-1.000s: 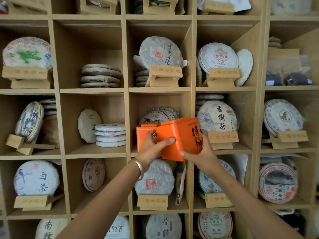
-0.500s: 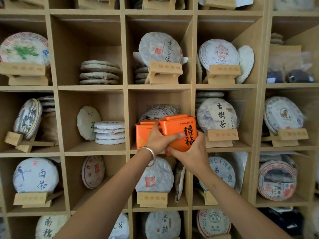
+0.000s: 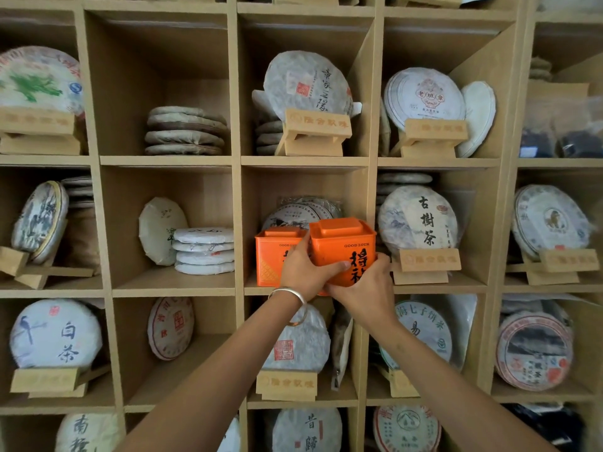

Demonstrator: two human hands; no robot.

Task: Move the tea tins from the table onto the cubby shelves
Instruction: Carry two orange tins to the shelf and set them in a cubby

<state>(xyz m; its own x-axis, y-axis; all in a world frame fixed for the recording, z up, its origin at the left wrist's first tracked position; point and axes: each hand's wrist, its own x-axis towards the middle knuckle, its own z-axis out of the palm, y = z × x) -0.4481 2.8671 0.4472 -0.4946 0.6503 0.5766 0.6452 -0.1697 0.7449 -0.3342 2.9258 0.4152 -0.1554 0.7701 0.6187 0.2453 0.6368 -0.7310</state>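
Your left hand (image 3: 305, 269) and right hand (image 3: 365, 288) both grip the front orange tin (image 3: 342, 246) at frame center, fingers wrapped round its lower body, tin upright w/ lid on. It's at the mid cubby (image 3: 306, 164) edge, just beside a 2nd orange tin (image 3: 272, 256) standing on that shelf. Wrapped tea cakes (image 3: 293, 213) sit behind.

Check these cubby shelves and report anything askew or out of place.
The square orange tea tin with black characters, gripped by the left hand and right hand, overhangs the cubby's front edge, ahead of the second orange tin already seated inside. A dark foil pouch leans slumped in the cubby below. Nothing looks spilled or damaged.
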